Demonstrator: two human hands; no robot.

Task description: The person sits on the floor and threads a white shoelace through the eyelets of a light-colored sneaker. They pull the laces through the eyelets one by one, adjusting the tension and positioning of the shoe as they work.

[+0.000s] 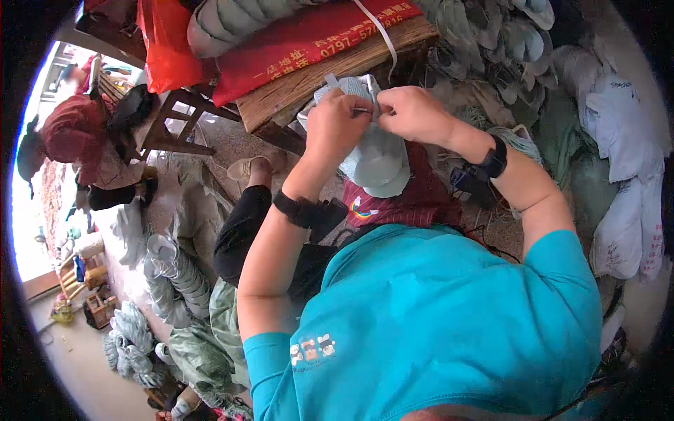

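While both hands meet at the near edge of the counter [284, 100], the grip of the left hand [335, 128] is narrow, fingertips pinching the far part of the pale caps [373, 156]. The right hand [419, 117] pinches the same part, its grip narrow too; the small piece between the fingertips is too hidden to tell. These caps lie just on the person's side of the counter, rounded brims overlapping and pointing away from it, above a dark-red cloth [423, 199]. A black band circles each wrist. On the counter lie a red printed sheet [291, 59] and a row of nested caps [225, 27], with a white strap [382, 31] crossing its right part. A red bag [166, 52] hangs left of the counter; farther left, another person [76, 137] bends forward. Hanging caps [484, 42] crowd right of the counter, and white sacks [623, 126] stand farther right.
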